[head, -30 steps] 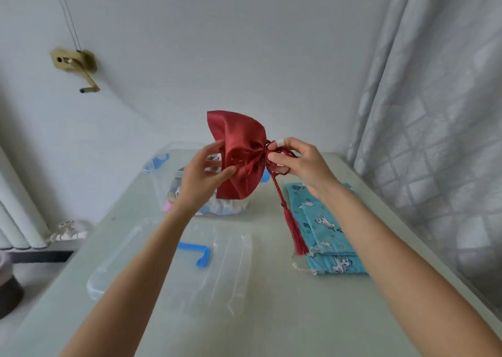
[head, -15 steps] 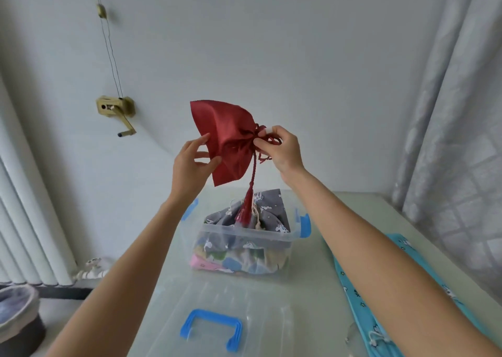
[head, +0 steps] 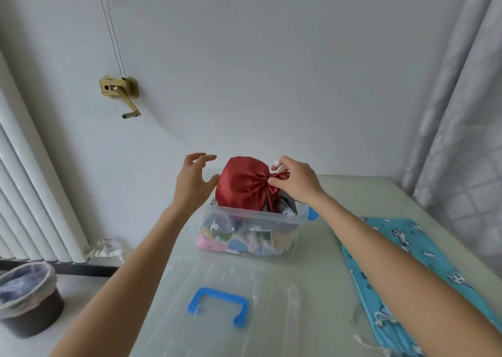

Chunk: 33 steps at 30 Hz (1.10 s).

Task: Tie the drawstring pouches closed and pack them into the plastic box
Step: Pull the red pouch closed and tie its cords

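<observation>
Soft, even daylight fills the view; shadows are faint. Wide-angle distortion bends the radiator and curtain at the edges; detail is slightly soft.

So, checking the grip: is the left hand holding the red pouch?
No, the left hand is open beside the red pouch; the right hand pinches its gathered neck.

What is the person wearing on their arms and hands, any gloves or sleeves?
No gloves and no sleeves in view: both forearms are bare up to the bottom edge of the picture. The left hand wears nothing visible. The right hand has a small white wrap, perhaps tape or a bandage, around one fingertip. No watch or bracelet shows.
</observation>
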Tool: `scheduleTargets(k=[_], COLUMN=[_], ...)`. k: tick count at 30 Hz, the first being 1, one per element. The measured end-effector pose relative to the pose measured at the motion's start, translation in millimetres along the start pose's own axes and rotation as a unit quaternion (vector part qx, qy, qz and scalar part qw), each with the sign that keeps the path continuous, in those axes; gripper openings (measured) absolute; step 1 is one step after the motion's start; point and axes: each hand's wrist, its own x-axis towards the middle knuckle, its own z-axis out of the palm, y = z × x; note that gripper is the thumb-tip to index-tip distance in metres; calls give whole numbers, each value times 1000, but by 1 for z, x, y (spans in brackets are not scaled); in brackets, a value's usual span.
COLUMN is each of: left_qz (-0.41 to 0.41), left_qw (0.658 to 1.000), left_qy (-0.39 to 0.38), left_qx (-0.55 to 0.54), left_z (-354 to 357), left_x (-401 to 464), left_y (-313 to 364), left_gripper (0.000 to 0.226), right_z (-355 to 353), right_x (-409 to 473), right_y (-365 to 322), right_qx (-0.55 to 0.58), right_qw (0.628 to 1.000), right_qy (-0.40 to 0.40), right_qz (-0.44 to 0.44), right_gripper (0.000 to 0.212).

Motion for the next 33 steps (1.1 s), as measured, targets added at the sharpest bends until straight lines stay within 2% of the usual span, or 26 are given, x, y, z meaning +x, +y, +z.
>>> scheduleTargets(k=[2,4,6,8,11,14,16,20,22,25,29,33], left_qz=[43,80,101,106,85,42,37,66,103,156,119,78], left_qw=[999,989,974,966,953,937,946,975,980,981,988,972], left_qy=[-26,-121,-195,-217,-253,-302,-273,-146,-95,-59,-97,-208], left_qx=[1,-5,47,89,144,172,171,156,144,102,-31,-71], left_z=[0,2,11,22,30,31,30,28,28,33,57,99], left_x=[-5,-9,-8,-3,2,-2,-3,-11,-22,-49,-107,-174], left_y=[5,18,27,27,20,19,20,32,45,69,109,139], left_gripper=[44,52,59,64,48,38,38,34,30,24,24,18], right_z=[5,8,11,18,30,28,18,-4,-18,-39,-60,-76], right_x=[-5,-6,-4,-1,-1,-3,-5,-20,-37,-77,-150,-227], right_y=[7,9,6,3,2,4,4,6,7,14,44,93], right_qx=[-57,-82,-68,-69,-147,-132,-109,-19,35,91,81,13], right_qw=[998,997,997,995,976,981,986,995,996,994,996,998], right_qy=[-2,2,-8,-56,-152,-135,-116,-64,-36,2,22,4], right_qz=[-2,-9,-22,-42,-48,-46,-46,-71,-80,-65,-6,63], right_gripper=[17,18,17,14,27,30,27,22,20,18,19,18])
